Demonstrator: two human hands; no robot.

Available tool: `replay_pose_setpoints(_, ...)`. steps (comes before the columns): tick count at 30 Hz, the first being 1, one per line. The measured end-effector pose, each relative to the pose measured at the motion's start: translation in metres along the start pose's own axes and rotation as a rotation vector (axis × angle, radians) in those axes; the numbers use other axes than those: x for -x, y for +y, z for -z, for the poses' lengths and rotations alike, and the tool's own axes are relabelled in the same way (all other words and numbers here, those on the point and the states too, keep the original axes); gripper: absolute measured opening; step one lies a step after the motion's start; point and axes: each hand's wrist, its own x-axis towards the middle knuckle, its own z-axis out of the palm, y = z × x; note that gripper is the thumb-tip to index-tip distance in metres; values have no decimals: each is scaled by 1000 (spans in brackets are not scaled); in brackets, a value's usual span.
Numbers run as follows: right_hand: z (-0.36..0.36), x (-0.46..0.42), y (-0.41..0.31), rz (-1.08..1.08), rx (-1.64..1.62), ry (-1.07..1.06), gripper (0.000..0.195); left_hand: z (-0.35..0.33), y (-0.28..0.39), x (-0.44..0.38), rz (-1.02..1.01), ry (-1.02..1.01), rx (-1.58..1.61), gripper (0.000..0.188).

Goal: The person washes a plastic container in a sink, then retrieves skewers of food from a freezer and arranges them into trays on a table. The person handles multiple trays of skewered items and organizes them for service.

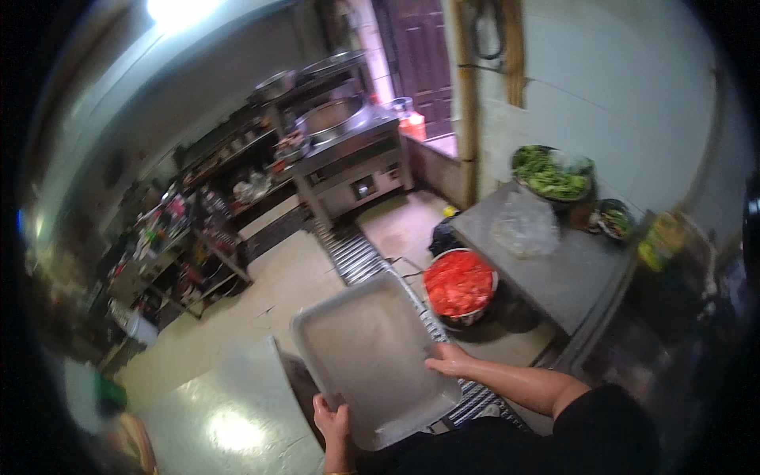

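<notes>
A shallow rectangular grey metal tray point(368, 356) is held out in front of my body, slightly tilted, with nothing lying in it. My left hand point(332, 418) grips its near left edge, thumb over the rim. On the right edge, my right hand point(451, 360) has hold of the rim, fingers partly hidden. Just beyond the tray, to the right, a round pot point(460, 320) on the floor is heaped with red chopped food point(460, 284).
A metal worktable point(196, 404) stands at lower left. The grey table point(552, 279) at right bears a clear plastic bag point(525, 228) and a bowl of green vegetables point(555, 175). A floor drain grate point(356, 258) runs ahead. Farther off are a steel stove point(350, 148) and a cluttered rack point(178, 255).
</notes>
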Motion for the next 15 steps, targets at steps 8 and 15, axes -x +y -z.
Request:
replay_pose_setpoints(8,173,235,79,-14,-470,1080,45,-263,211,52,-769,-568,189,41)
replay_pose_setpoints(15,202,378,138,-25,-798,1576,57,-388,312,153,-1432,-884,236,28)
